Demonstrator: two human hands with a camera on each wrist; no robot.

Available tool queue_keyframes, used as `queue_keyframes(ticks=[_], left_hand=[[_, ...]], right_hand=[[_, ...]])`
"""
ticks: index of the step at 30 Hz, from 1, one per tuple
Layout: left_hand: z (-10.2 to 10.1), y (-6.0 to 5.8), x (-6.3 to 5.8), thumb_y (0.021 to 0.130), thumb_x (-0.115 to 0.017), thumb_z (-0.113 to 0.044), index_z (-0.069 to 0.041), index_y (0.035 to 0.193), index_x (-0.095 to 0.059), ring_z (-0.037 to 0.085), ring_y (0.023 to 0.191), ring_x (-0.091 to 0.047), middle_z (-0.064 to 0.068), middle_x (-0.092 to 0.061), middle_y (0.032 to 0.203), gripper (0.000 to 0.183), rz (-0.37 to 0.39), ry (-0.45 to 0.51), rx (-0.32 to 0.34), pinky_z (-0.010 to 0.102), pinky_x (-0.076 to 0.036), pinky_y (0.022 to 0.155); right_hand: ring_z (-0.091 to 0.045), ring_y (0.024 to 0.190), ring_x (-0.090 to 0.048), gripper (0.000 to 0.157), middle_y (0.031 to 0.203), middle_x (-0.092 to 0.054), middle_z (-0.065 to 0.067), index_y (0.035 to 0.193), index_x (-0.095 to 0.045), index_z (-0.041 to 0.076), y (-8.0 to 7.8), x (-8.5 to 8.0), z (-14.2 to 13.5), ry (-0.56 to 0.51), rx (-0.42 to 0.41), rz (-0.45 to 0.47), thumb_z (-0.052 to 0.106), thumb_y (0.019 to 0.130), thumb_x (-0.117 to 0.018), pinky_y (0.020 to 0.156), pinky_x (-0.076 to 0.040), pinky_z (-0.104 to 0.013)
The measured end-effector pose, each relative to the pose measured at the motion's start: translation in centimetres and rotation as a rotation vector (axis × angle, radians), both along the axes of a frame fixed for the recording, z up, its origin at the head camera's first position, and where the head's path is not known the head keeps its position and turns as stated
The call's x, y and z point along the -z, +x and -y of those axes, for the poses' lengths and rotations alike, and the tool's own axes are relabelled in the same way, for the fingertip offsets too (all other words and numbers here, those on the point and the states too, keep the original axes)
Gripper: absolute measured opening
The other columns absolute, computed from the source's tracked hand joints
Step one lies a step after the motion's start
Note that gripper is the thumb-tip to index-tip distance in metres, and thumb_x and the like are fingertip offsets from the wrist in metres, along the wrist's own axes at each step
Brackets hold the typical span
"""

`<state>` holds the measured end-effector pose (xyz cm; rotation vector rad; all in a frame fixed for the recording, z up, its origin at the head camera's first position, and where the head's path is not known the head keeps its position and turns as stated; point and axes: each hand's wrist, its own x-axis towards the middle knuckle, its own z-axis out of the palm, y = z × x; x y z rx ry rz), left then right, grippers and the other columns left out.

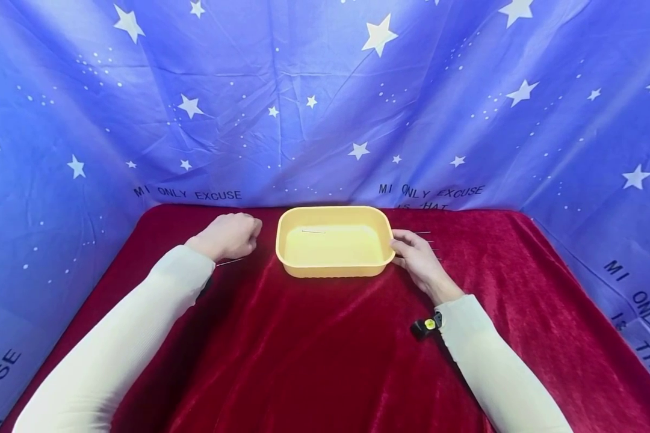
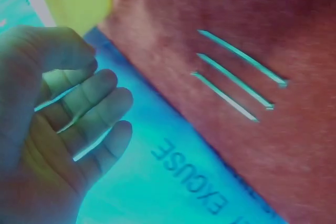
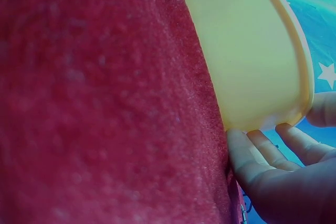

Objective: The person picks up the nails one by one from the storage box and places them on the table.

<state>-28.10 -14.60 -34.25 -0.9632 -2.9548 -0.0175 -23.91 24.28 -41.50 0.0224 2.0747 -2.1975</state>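
Observation:
A yellow plastic box (image 1: 333,272) stands near the table's far edge, with a thin metal nail (image 1: 313,231) inside. My right hand (image 1: 419,261) grips the box's right end, thumb at the rim and fingers against the outer wall, as the right wrist view shows. Left of the box, apart from it, is my left hand (image 1: 229,236). Its fingers are loosely bent in the left wrist view, the thumb close to the index finger, and nothing shows between them. Three nails (image 2: 235,81) lie side by side on the cloth near that hand; in the head view the arm mostly hides them.
Several more thin nails (image 1: 424,232) lie to the right of the box, partly behind the right hand. Dark red velvet (image 1: 314,355) covers the table. A blue curtain with white stars (image 1: 314,138) hangs round the back and sides.

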Motion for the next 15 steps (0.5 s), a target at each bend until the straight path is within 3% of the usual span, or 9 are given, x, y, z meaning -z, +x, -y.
queue_keyframes(ticks=[10, 15], left_hand=[[-3.5, -0.6, -2.0, 0.076, -0.058, -0.01, -0.017, 0.068, -0.053, 0.025, 0.068, -0.056, 0.0, -0.053, 0.07, 0.012, -0.043, 0.008, 0.074, 0.044, -0.048, 0.059], [-5.1, -0.9, -2.9, 0.075, -0.057, -0.006, -0.015, 0.07, -0.053, 0.025, 0.068, -0.056, 0.001, -0.054, 0.072, 0.01, -0.015, -0.053, 0.055, 0.043, -0.049, 0.059]], right_hand=[[-0.017, 0.097, -0.06, 0.043, 0.121, -0.048, -0.021, 0.136, -0.038, -0.01, 0.0, 0.1, 0.0, 0.001, -0.001, 0.004, 0.007, 0.098, -0.045, 0.086, -0.053, -0.032], [-0.018, 0.1, -0.059, 0.043, 0.123, -0.047, -0.023, 0.137, -0.037, -0.01, -0.1, 0.1, 0.1, 0.008, -0.008, 0.0, 0.007, 0.098, -0.045, 0.087, -0.052, -0.032]])
